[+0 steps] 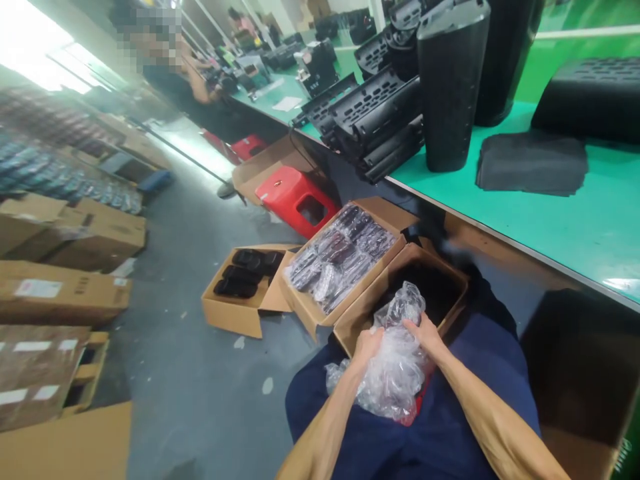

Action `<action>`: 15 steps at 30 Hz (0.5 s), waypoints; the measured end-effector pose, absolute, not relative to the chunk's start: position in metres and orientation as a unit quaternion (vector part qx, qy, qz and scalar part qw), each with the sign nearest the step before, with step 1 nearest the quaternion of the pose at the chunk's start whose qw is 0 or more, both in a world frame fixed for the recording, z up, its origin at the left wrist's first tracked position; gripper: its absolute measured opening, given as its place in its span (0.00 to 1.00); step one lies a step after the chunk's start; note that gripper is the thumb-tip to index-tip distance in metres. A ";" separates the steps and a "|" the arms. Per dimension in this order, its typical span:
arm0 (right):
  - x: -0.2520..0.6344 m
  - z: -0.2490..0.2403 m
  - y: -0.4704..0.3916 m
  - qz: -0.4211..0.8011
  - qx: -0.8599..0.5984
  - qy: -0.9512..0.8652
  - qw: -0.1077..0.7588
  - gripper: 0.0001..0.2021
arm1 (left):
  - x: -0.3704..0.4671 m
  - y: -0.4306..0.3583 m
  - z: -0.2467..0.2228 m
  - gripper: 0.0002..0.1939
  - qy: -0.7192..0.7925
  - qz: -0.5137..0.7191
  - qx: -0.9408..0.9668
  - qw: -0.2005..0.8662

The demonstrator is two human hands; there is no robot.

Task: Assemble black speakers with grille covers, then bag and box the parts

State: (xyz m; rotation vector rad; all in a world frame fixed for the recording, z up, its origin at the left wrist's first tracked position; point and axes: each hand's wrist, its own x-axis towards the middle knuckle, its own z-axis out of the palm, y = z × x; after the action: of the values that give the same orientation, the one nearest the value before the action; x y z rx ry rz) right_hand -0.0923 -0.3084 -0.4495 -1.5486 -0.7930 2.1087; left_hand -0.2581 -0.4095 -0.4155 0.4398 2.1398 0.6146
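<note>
A crumpled clear plastic bag (395, 367) lies bunched over my lap and the near edge of an open cardboard box (345, 330). My left hand (369, 345) grips the bag at its left side, fingers closed. On the right side my right hand (425, 333) is closed on the same bag, thumb toward its upper bunch. Whether anything sits inside the plastic I cannot make out. The box's interior is dark. Beside it, to the left, another carton (320, 310) is filled with plastic-wrapped dark parts (343, 250).
A smaller box (227, 317) with black parts stands on the floor at left, behind it a red stool (295, 200). Along the right runs a green workbench (540, 227) with black housings (453, 93) and dark cloths (533, 163). Another person (175, 80) works farther along it.
</note>
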 end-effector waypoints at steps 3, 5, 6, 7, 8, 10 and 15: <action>-0.094 -0.445 -0.304 0.677 -0.557 -0.421 0.234 0.29 | -0.245 -0.411 -0.425 0.18 0.836 0.259 0.149 0.460; -0.097 -0.444 -0.302 0.624 -0.560 -0.486 0.244 0.22 | -0.238 -0.411 -0.430 0.18 0.824 0.269 0.139 0.479; -0.098 -0.444 -0.301 0.614 -0.562 -0.498 0.243 0.18 | -0.236 -0.410 -0.431 0.18 0.820 0.274 0.134 0.485; -0.100 -0.444 -0.301 0.613 -0.559 -0.506 0.238 0.14 | -0.235 -0.408 -0.432 0.18 0.816 0.278 0.129 0.489; -0.101 -0.444 -0.302 0.616 -0.549 -0.515 0.232 0.10 | -0.235 -0.407 -0.432 0.18 0.814 0.283 0.125 0.491; -0.103 -0.444 -0.302 0.625 -0.521 -0.537 0.223 0.03 | -0.236 -0.407 -0.431 0.18 0.809 0.292 0.117 0.496; -0.107 -0.443 -0.308 0.624 -0.473 -0.580 0.225 0.06 | -0.241 -0.414 -0.435 0.18 0.791 0.320 0.082 0.515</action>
State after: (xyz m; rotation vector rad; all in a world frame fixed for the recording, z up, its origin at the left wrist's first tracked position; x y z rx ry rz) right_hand -0.1068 -0.3077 -0.4426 -1.3051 -1.6001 1.7202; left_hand -0.2407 -0.4135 -0.4352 0.1967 1.9006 0.7687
